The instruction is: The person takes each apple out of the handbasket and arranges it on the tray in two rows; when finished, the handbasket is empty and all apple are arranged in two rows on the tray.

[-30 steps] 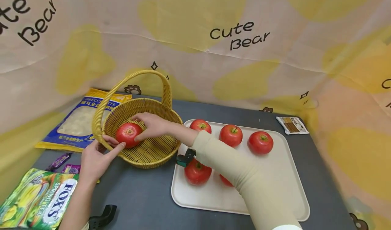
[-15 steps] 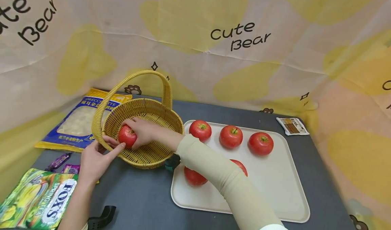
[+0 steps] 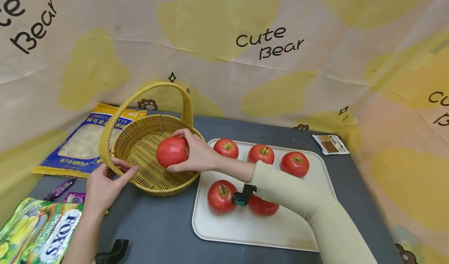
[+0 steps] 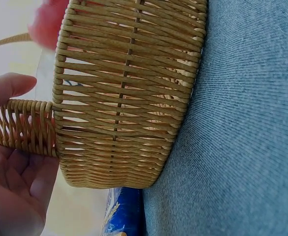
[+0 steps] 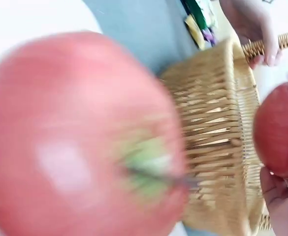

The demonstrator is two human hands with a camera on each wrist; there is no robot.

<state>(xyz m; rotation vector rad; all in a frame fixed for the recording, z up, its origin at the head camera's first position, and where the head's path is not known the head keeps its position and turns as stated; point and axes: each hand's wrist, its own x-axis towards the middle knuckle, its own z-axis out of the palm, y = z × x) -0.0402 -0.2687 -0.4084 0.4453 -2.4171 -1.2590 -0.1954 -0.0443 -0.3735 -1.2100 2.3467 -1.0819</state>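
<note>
A yellow woven basket (image 3: pixel 135 141) with a tall arched handle (image 3: pixel 159 85) stands left of centre. My left hand (image 3: pixel 105 188) grips the near foot of that handle; in the left wrist view the thumb and fingers lie around the wicker handle strip (image 4: pixel 23 129). Over the basket's right side, my right hand (image 3: pixel 200 155) holds a red apple (image 3: pixel 171 153), its fingers and thumb spread around it. The right wrist view shows this apple (image 5: pixel 280 132) beside the basket rim, and another apple (image 5: pixel 80 142), blurred, close to the camera.
On the right lies a white tray (image 3: pixel 242 232) bearing several apples (image 3: pixel 221 196), one partly behind the right sleeve. Left of the basket are a blue and yellow pasta bag (image 3: pixel 82 141), purple candies (image 3: pixel 59 190) and a green candy bag (image 3: pixel 42 232). A small sachet (image 3: pixel 331 144) lies at back right.
My right hand has lifted the apple from the basket's left side and moved it rightward, toward the basket's right rim. My left hand keeps its grip on the handle's foot.
</note>
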